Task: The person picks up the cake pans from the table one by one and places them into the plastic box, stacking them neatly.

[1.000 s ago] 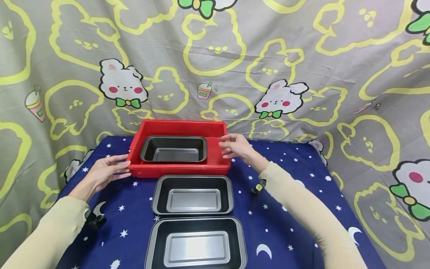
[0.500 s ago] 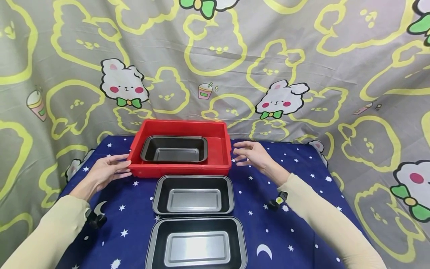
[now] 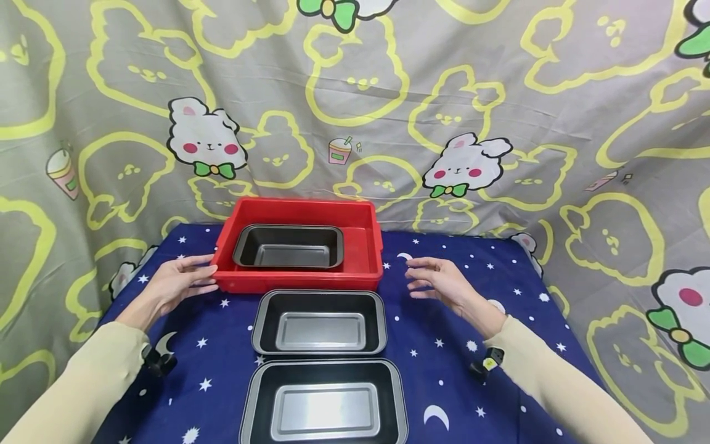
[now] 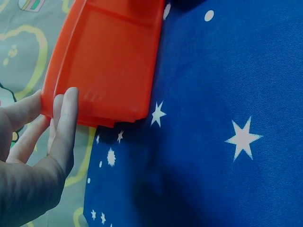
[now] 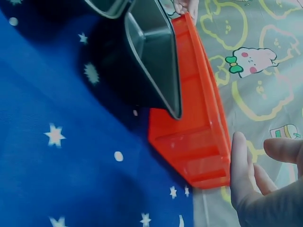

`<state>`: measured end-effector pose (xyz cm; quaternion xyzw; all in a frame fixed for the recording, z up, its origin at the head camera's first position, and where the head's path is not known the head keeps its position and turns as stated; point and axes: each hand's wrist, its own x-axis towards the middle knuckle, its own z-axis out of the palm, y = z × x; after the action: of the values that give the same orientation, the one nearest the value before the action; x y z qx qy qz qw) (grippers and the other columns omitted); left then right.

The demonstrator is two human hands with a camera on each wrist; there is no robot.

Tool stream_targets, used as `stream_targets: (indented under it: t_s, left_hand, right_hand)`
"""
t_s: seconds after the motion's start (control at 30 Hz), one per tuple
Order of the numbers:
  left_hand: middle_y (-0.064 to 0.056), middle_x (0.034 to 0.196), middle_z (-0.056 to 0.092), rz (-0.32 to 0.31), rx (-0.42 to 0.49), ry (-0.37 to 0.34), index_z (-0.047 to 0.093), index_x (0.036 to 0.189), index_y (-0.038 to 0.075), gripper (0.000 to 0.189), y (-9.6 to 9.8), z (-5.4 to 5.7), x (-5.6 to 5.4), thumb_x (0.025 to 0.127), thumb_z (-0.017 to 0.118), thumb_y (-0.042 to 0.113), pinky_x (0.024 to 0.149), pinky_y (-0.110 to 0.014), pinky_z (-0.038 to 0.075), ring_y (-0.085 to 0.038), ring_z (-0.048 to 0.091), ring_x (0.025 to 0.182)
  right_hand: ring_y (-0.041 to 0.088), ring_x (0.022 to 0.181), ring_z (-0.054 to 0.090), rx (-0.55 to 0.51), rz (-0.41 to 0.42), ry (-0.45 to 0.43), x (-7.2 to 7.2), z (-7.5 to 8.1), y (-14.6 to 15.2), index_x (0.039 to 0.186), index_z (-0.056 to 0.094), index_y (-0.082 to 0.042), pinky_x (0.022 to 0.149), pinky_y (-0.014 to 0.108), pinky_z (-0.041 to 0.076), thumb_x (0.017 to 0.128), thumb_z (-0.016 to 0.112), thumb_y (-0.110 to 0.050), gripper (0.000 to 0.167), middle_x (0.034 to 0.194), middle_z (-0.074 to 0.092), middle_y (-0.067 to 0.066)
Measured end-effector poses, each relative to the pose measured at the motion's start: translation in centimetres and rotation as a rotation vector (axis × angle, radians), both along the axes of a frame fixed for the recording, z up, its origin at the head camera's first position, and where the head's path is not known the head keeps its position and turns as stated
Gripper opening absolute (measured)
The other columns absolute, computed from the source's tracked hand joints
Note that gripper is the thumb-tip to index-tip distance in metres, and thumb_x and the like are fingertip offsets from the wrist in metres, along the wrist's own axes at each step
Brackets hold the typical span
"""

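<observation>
A red plastic bin (image 3: 359, 246) stands at the back, a dark loaf pan (image 3: 291, 254) lying inside toward its left. My left hand (image 3: 173, 287) is at the bin's left end with its fingers extended, fingertips right at the wall; in the left wrist view, its fingers (image 4: 66, 123) overlap the bin's corner. To the right of the bin, my right hand (image 3: 440, 285) hovers apart from it with loosely bent fingers and nothing in them. In front of the bin, a second loaf pan (image 3: 320, 331) and a third loaf pan (image 3: 325, 411) lie in a column.
A blue cloth (image 3: 444, 351) with white stars and moons covers the table. Behind it and at both sides hangs a grey curtain (image 3: 366, 55) with yellow cartoon outlines. A small dark camera (image 3: 158, 361) is strapped to the left wrist.
My right hand has moved from the bin's right end outward to the right and nearer the body. My left hand, the bin and the pans have stayed in place.
</observation>
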<state>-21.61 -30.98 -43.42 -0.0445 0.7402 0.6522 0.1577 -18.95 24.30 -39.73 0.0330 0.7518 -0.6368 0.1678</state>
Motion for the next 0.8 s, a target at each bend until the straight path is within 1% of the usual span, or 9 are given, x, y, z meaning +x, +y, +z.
stream_targets:
  t_s: [0.13, 0.23, 0.37, 0.47, 0.63, 0.7, 0.8]
  left_hand:
    - [0.014, 0.114, 0.065, -0.002, 0.010, -0.008, 0.023, 0.165, -0.005, 0.084, 0.0, 0.1, 0.1, 0.101, 0.072, 0.020, 0.092, -0.036, 0.067, -0.008, 0.077, 0.094]
    - [0.016, 0.111, 0.066, -0.002, 0.017, -0.007, 0.023, 0.165, -0.006, 0.083, 0.0, 0.1, 0.0, 0.102, 0.072, 0.019, 0.092, -0.036, 0.067, -0.009, 0.078, 0.094]
    - [0.017, 0.111, 0.066, -0.004, 0.016, -0.004, 0.023, 0.165, -0.005, 0.083, -0.1, -0.1, -0.1, 0.102, 0.072, 0.019, 0.092, -0.036, 0.067, -0.009, 0.078, 0.094]
    - [0.017, 0.112, 0.066, -0.004, 0.012, -0.005, 0.023, 0.165, -0.005, 0.082, -0.1, -0.2, -0.2, 0.102, 0.071, 0.019, 0.092, -0.035, 0.067, -0.008, 0.077, 0.094]
    - [0.016, 0.114, 0.066, -0.007, 0.002, -0.001, 0.023, 0.165, -0.005, 0.081, -0.1, -0.3, -0.2, 0.103, 0.070, 0.020, 0.092, -0.035, 0.067, -0.007, 0.077, 0.094]
    - [0.016, 0.113, 0.066, -0.001, 0.004, -0.002, 0.023, 0.165, -0.005, 0.081, 0.0, -0.3, -0.1, 0.103, 0.070, 0.019, 0.092, -0.035, 0.067, -0.007, 0.077, 0.094]
    - [0.017, 0.112, 0.066, 0.002, 0.010, -0.002, 0.023, 0.165, -0.005, 0.082, -0.1, -0.3, -0.1, 0.103, 0.070, 0.019, 0.091, -0.035, 0.067, -0.007, 0.077, 0.093]
  right_hand:
    - [0.012, 0.087, 0.074, -0.046, 0.001, -0.021, 1.0, -0.8, 0.4, 0.149, 0.048, 0.011, 0.081, 0.028, 0.068, 0.107, 0.056, -0.009, 0.047, 0.102, 0.075, -0.004]
    - [0.011, 0.086, 0.074, -0.082, -0.006, -0.038, 1.6, -1.4, 0.5, 0.149, 0.047, 0.012, 0.080, 0.028, 0.068, 0.107, 0.056, -0.008, 0.047, 0.100, 0.074, -0.006]
    - [0.010, 0.085, 0.073, -0.113, -0.010, -0.049, 2.4, -2.5, 0.5, 0.150, 0.043, 0.014, 0.080, 0.027, 0.068, 0.107, 0.056, -0.008, 0.051, 0.100, 0.075, -0.006]
    - [0.010, 0.085, 0.073, -0.129, -0.008, -0.059, 2.8, -3.5, 0.5, 0.151, 0.041, 0.015, 0.080, 0.027, 0.068, 0.107, 0.055, -0.007, 0.052, 0.102, 0.075, -0.005]
    - [0.010, 0.085, 0.073, -0.140, -0.017, -0.085, 3.3, -4.9, 0.3, 0.151, 0.042, 0.014, 0.080, 0.027, 0.068, 0.106, 0.059, -0.010, 0.054, 0.105, 0.075, 0.000]
    - [0.010, 0.085, 0.073, -0.148, -0.018, -0.093, 3.4, -5.3, 0.2, 0.151, 0.043, 0.014, 0.080, 0.027, 0.068, 0.106, 0.061, -0.012, 0.055, 0.106, 0.075, 0.001]
    - [0.011, 0.085, 0.073, -0.166, -0.011, -0.099, 3.5, -5.8, -0.1, 0.150, 0.044, 0.014, 0.080, 0.028, 0.068, 0.105, 0.060, -0.009, 0.053, 0.107, 0.075, 0.002]
